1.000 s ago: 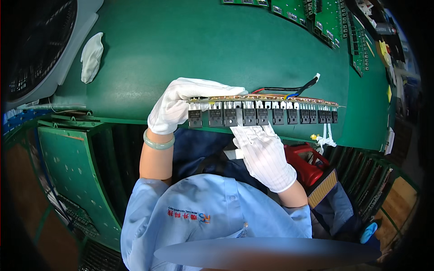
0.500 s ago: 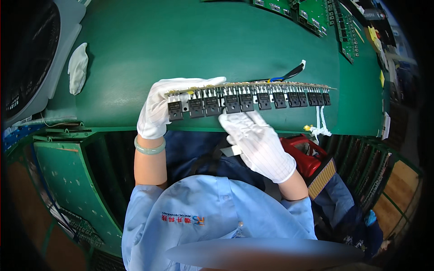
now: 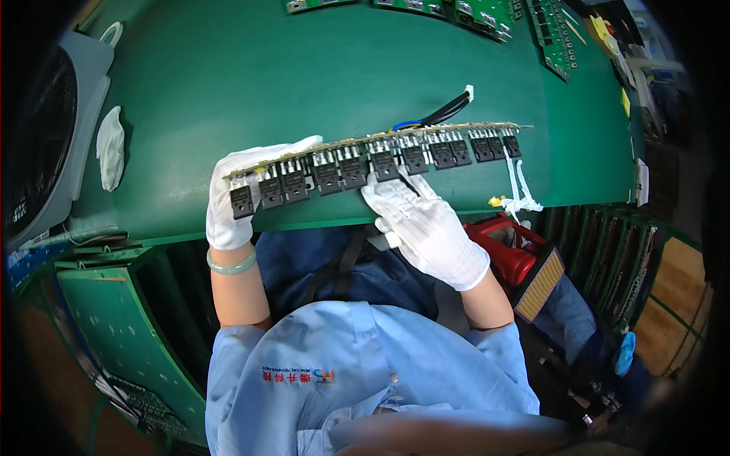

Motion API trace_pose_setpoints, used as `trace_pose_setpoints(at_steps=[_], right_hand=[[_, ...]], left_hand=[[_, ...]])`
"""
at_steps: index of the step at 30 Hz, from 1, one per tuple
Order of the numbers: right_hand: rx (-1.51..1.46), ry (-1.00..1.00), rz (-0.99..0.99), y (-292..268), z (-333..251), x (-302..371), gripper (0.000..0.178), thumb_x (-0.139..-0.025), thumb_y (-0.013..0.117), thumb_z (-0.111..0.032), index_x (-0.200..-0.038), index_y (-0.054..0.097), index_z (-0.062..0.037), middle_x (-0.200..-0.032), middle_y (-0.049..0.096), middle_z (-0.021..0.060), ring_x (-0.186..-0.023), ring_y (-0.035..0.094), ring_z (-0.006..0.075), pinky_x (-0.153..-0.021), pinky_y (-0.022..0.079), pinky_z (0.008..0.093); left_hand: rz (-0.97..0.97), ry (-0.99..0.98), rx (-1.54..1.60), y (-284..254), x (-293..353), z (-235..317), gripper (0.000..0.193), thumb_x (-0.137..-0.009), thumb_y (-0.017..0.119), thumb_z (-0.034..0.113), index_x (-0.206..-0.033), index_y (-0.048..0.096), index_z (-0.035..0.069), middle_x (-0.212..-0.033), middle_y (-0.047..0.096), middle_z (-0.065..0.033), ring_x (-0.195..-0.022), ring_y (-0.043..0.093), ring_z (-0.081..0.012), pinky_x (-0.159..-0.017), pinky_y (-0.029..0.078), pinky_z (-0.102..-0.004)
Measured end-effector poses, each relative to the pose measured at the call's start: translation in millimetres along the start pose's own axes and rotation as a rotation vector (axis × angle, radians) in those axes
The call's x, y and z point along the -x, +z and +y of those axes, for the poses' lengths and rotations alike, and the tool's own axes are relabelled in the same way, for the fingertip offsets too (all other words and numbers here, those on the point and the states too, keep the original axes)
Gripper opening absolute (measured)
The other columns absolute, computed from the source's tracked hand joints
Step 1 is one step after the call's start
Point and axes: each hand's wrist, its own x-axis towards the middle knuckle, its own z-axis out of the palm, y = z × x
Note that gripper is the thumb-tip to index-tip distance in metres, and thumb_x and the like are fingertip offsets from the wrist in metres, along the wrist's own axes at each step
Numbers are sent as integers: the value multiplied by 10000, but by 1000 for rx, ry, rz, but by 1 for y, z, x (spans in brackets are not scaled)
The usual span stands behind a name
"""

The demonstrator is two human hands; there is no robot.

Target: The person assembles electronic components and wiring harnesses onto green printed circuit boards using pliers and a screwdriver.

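Note:
A long circuit board (image 3: pixel 304 153) is tilted up over the front part of the green table, seen nearly edge-on. Along its near side hangs a row of several black power transistors (image 3: pixel 328 179). My left hand (image 3: pixel 230 205), in a white glove, grips the board's left end, fingers along the far side. White-gloved too, my right hand (image 3: pixel 426 232) has its fingertips around one black transistor (image 3: pixel 384 166) mid-row. A small pale flat piece (image 3: pixel 385 242) shows beneath its curled fingers; I cannot tell what it is. Black and blue wires (image 3: pixel 445 114) with a white connector rise behind the board.
Several green circuit boards (image 3: pixel 487 19) lie at the far right of the table. A white glove (image 3: pixel 111 148) lies left, beside a grey fan (image 3: pixel 95 99). White strips (image 3: pixel 521 199) hang near the front edge. Below right are a red object (image 3: pixel 506 254) and racked boards (image 3: pixel 601 251).
The board and my left hand have shifted left, and its left end has dipped nearer to me. My right fingertips now meet a transistor further right along the row. The view has shifted slightly.

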Motion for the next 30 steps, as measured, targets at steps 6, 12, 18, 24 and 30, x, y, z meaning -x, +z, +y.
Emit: trace_pose_setpoints(at_steps=[6,12,18,24,30], right_hand=[[172,99,108,-10,13,14,452,-796,526,-120,-1218,500,40,-1190,552,212,-1129,527,334,-1040,324,486],[117,132,68,-2,12,16,452,-805,502,-93,-1238,474,36,-1200,553,201,-1174,502,312,-1062,312,444],[170,82,215,-14,26,28,420,-809,529,-71,-1213,506,43,-1169,574,200,-1151,527,318,-1038,324,490],[213,217,133,-5,33,34,434,-815,515,-56,-1238,476,33,-1230,529,206,-1189,478,355,-1031,344,453],[59,145,263,-14,45,41,345,-869,513,-116,-1179,542,33,-1171,578,196,-1125,541,329,-988,399,426]], left_hand=[[38,24,10,3,-1,-2,791,-800,452,610,-1087,580,-116,-1096,606,-260,-976,629,-333,-871,487,-393],[65,-64,0,-12,11,-15,782,-785,522,590,-1114,568,-118,-1125,579,-286,-1027,603,-345,-897,468,-421],[197,-105,77,-13,25,-20,818,-790,534,599,-1175,517,-123,-1180,528,-319,-1093,555,-388,-937,432,-463],[53,106,317,4,13,-11,332,-914,507,292,-1107,578,31,-1106,607,-110,-1000,593,-210,-863,483,-342],[416,-94,-667,-27,34,-41,250,-753,615,34,-993,634,101,-859,639,-73,-787,626,-210,-706,510,-335]])
